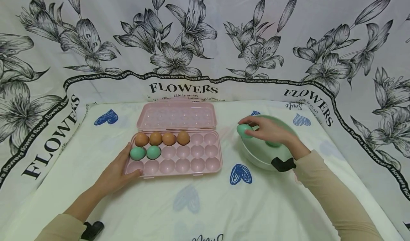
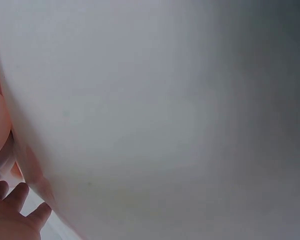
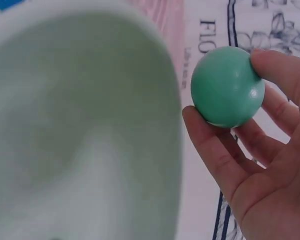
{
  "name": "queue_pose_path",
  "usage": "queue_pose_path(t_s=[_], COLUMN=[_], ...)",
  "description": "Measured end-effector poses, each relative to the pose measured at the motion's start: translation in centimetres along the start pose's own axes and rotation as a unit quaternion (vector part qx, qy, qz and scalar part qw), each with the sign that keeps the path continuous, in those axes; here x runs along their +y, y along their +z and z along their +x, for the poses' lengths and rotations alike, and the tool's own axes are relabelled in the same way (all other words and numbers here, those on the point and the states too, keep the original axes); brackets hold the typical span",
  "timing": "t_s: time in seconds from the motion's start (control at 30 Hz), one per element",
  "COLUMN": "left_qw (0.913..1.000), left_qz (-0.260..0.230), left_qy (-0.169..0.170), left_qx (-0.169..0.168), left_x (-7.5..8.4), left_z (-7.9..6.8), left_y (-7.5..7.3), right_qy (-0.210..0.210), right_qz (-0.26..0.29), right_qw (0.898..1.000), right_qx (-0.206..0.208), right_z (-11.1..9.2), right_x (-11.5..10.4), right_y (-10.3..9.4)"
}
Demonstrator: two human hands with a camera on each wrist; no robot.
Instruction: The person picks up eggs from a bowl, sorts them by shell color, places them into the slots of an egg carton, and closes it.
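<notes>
A pink egg carton [image 1: 192,173] lies with its lid [image 1: 177,115] folded back. Its back row has brown eggs [image 1: 169,139] in several left cups; two green eggs [image 1: 153,152] sit at the left of the middle row. My left hand [image 1: 116,173] holds the carton's front left corner, thumb at the near edge and fingers along the side. Over the left rim of a pale green bowl [image 1: 256,155], my right hand [image 1: 267,129] pinches a green egg [image 3: 226,86] between thumb and fingertips. Another green egg [image 1: 273,144] lies in the bowl, partly hidden by that hand.
A white cloth with blue hearts [image 1: 241,174] covers the table. Behind it hangs a flower-printed curtain [image 1: 198,63]. Black straps [image 1: 283,164] sit at both wrists. A pale, blurred surface [image 2: 140,110] fills most of the left wrist view.
</notes>
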State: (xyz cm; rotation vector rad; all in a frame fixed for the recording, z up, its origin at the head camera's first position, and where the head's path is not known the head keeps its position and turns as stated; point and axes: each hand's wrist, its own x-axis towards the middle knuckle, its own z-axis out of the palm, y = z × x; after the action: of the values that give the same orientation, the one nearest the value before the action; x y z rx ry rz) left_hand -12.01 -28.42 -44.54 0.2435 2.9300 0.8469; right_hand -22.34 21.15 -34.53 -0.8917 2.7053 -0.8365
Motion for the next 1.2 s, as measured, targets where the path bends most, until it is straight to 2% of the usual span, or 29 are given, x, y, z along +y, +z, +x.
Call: queue_pose_path(t_s=[0.13, 0.47, 0.73, 0.87, 1.0, 1.2], left_qw=[1.0, 0.9999, 0.9999, 0.9999, 1.0, 1.0], left_qz=[0.0, -0.001, -0.002, -0.005, -0.003, -0.003], left_qy=[-0.001, -0.005, -0.005, -0.004, -0.002, 0.0], left_qx=[-0.003, -0.01, -0.011, -0.009, -0.006, -0.001], left_x=[0.0, 0.2, 0.3, 0.4, 0.3, 0.3], left_z=[0.0, -0.1, -0.1, -0.1, 0.0, 0.0], left_y=[0.0, -0.2, -0.3, -0.3, -0.2, -0.2], right_qy=[0.006, -0.032, -0.054, -0.051, -0.047, -0.08], right_qz=[0.035, 0.11, 0.101, 0.087, 0.097, 0.097], right_qw=[0.999, 0.992, 0.992, 0.994, 0.992, 0.99], right_qx=[-0.019, -0.052, -0.046, -0.051, -0.06, -0.067], right_z=[1.5, 5.1, 7.3, 8.2, 8.9, 10.0], right_x=[-1.3, -4.1, -5.5, -6.2, -7.1, -8.4], right_y=[0.4, 2.4, 4.5, 5.6, 6.7, 8.2])
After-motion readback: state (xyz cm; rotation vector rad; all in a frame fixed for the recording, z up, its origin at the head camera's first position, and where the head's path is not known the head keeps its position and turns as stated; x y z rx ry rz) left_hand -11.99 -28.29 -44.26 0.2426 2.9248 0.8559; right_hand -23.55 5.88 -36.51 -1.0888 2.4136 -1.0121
